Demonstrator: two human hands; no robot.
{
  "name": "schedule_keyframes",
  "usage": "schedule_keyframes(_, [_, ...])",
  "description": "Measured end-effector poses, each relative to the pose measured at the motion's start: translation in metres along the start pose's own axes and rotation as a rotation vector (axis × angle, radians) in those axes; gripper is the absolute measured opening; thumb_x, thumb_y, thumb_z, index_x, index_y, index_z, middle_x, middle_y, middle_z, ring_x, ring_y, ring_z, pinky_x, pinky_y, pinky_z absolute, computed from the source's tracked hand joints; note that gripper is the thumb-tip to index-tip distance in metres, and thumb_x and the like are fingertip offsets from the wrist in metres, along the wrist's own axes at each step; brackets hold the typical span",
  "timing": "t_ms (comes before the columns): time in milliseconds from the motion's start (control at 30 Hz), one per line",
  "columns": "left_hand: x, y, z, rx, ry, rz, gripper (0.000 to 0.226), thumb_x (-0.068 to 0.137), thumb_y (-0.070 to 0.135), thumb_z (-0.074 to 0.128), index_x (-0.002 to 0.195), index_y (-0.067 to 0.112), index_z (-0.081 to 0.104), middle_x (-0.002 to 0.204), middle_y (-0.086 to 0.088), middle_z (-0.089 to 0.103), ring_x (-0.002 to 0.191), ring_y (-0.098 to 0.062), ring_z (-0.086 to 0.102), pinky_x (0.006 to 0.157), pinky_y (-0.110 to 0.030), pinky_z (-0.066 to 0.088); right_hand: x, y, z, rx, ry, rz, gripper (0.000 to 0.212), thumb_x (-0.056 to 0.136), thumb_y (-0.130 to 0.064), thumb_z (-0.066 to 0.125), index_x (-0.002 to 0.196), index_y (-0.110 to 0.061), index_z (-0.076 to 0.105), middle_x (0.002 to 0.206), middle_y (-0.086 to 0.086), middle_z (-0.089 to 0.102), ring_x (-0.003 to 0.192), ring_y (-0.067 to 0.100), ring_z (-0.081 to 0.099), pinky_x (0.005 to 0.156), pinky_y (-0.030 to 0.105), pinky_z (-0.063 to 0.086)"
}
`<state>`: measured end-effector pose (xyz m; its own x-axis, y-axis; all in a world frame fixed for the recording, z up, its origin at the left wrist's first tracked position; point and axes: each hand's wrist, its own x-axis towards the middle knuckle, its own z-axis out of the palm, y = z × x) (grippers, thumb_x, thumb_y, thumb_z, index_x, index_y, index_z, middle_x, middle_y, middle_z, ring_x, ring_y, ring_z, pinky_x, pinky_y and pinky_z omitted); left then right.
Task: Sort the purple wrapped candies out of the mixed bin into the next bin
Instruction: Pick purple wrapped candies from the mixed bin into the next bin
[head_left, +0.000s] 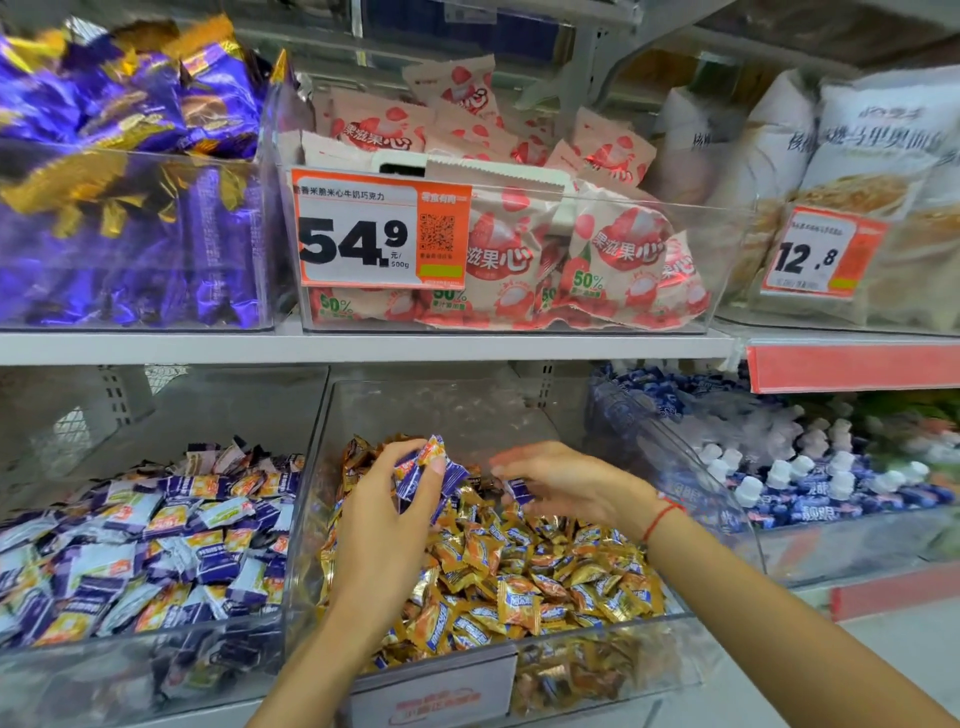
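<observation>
Left hand (387, 499) grips a small bunch of purple wrapped candies (423, 470), fingers and thumb curled round them, raised just above the pile in the mixed bin (571, 670). Right hand (558, 486) reaches in beside it, motion-blurred; one purple candy (519, 491) sits at its fingertips and looks pinched there, though the blur leaves the grasp uncertain. The mixed bin's visible surface is almost all gold and orange wrappers (524, 577) — hardly any purple shows apart from what the hands have, but pieces buried deeper cannot be ruled out. The next bin (156, 670), to the left and touching wall to wall, is heaped with purple-and-white wrapped pieces (156, 540). Judged from that, sorting is well along: most purple appears already across, with this handful not yet moved over the divider and a check of the lower layers left. Upper shelf carries purple foil packs (130, 104), pink packets (597, 249) and a price tag (382, 234).
</observation>
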<state>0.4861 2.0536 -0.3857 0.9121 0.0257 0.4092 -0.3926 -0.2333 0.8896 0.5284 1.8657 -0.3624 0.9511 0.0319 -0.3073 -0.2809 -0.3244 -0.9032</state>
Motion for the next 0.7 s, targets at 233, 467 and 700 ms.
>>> schedule_keyframes(233, [0.003,-0.007,0.001,0.101,0.011,0.025,0.012,0.093,0.040,0.055,0.104,0.045,0.054,0.066,0.012,0.059,0.053,-0.013,0.056,0.064,-0.035,0.057,0.037,0.003,0.041,-0.785,0.008,-0.152,0.033,0.097,-0.009,0.046,0.126,-0.012,0.061,0.130,0.007,0.060,0.100,0.021,0.057,0.077,0.023,0.040])
schedule_keyframes(467, [0.004,-0.005,0.003,0.086,0.006,0.024,0.011,0.094,0.036,0.055,0.103,0.042,0.054,0.054,0.018,0.053,0.047,0.000,0.053,0.054,-0.025,0.048,0.023,0.003,0.027,-0.726,0.130,-0.267,0.009,0.083,-0.024,0.074,0.086,-0.017,0.077,0.098,-0.005,0.073,0.089,0.009,0.062,0.082,0.025,0.048])
schedule_keyframes(700, [-0.005,0.012,-0.002,0.131,-0.045,0.018,0.016,0.095,0.039,0.052,0.110,0.036,0.056,0.050,0.011,0.053,0.038,-0.003,0.044,0.042,-0.016,0.031,-0.046,0.005,-0.004,-0.322,0.192,-0.332,0.009,0.082,-0.032,0.075,0.083,-0.023,0.076,0.092,-0.017,0.071,0.085,-0.011,0.062,0.072,0.009,0.041])
